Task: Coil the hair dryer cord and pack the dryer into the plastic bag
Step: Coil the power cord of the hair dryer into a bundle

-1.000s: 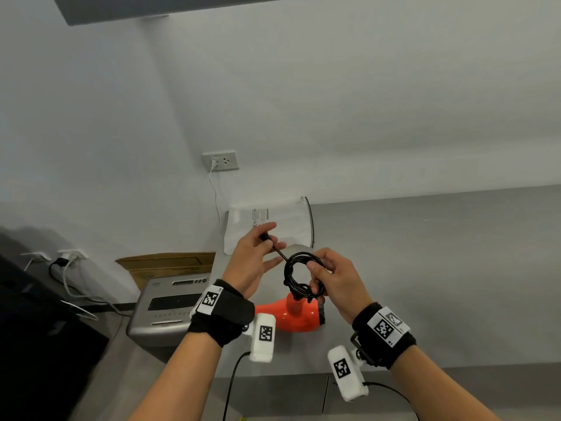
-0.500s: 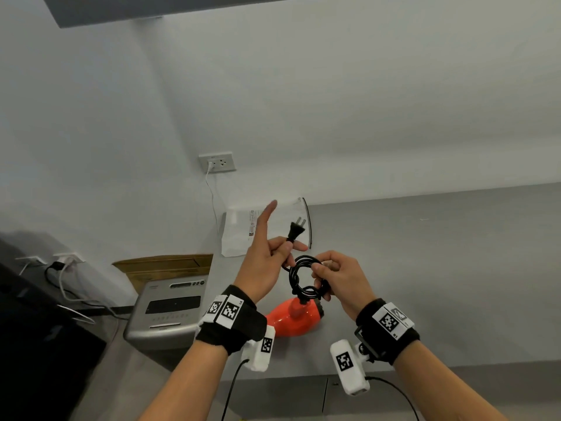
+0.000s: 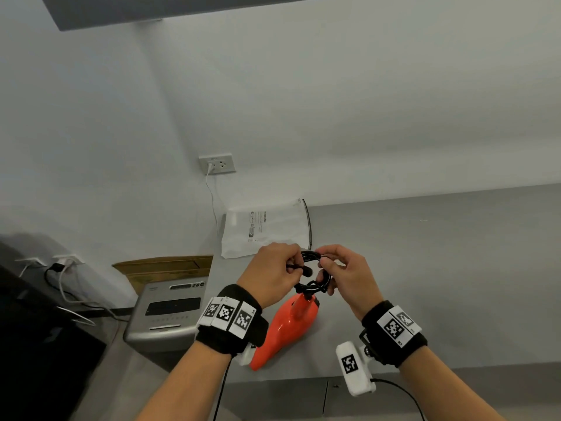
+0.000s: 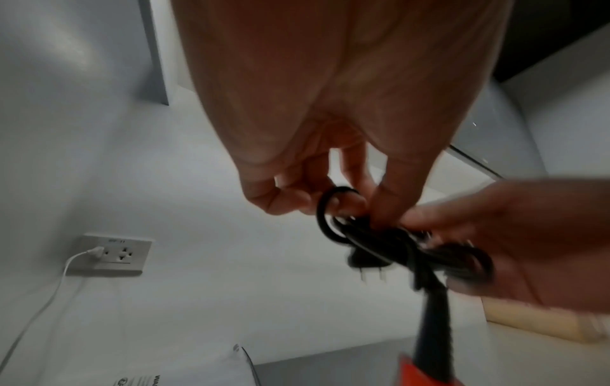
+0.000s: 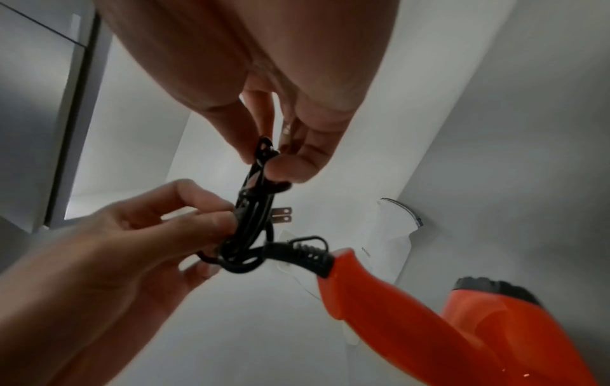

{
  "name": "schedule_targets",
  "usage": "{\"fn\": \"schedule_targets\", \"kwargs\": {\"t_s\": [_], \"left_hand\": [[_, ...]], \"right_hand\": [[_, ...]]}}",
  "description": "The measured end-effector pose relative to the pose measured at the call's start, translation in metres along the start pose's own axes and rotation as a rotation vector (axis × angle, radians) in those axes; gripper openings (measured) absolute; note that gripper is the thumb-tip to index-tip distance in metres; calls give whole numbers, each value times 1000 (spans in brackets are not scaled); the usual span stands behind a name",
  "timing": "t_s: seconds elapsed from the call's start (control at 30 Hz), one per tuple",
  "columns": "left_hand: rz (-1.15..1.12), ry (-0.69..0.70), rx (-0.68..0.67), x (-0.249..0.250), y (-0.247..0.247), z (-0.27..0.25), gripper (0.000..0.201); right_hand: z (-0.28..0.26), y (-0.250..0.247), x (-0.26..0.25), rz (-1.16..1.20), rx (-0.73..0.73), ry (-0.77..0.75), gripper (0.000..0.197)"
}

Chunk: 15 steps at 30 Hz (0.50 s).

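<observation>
Both hands meet above the counter (image 3: 425, 268), each pinching the same black coil of cord (image 3: 315, 270). The left hand (image 3: 270, 276) has its fingers (image 4: 290, 196) curled in, thumb and fingertips closed on a loop at the coil's left side; the plug (image 4: 366, 261) hangs just below that grip with its two prongs bare. The right hand (image 3: 349, 276) curls its fingers (image 5: 297, 162) round the coil's right side, thumb pressed against the bundled strands. The cord is gathered into several tight loops held between the two hands, and its ribbed strain relief runs down into the handle of the orange hair dryer (image 3: 285, 326). The dryer's body lies near the counter's front edge, below the hands; whether it rests there fully cannot be told. The white plastic bag (image 3: 264, 232) lies flat at the counter's back left corner, beyond the hands and apart from them.
</observation>
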State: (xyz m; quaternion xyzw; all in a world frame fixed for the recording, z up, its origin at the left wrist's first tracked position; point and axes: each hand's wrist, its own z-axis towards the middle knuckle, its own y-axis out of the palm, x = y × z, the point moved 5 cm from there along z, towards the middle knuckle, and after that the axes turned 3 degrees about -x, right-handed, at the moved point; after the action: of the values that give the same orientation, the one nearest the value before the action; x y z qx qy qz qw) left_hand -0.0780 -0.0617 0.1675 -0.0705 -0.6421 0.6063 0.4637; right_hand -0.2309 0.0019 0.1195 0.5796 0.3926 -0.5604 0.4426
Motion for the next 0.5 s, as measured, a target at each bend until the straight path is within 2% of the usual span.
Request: {"fn": "schedule_targets", "kwargs": {"t_s": [0.07, 0.17, 0.23, 0.3, 0.37, 0.43, 0.5], "left_hand": [[11, -39, 42, -1, 3, 1, 8], [-87, -150, 164, -8, 2, 3, 24], [-136, -201, 144, -10, 5, 5, 38], [-165, -225, 80, -8, 12, 7, 32], [-216, -222, 84, -7, 19, 8, 17], [-295, -234, 133, -9, 22, 8, 10], [-379, -236, 141, -10, 24, 10, 11]], "right_hand": [[0, 4, -7, -14, -12, -40, 18], [-1, 7, -10, 21, -37, -50, 17], [-3, 7, -9, 72, -56, -50, 16], [-5, 8, -7, 103, -81, -58, 17], [-5, 9, -6, 56, -84, -75, 19], [-3, 7, -6, -166, -40, -125, 23], [0, 2, -7, -385, -42, -173, 27]]}}
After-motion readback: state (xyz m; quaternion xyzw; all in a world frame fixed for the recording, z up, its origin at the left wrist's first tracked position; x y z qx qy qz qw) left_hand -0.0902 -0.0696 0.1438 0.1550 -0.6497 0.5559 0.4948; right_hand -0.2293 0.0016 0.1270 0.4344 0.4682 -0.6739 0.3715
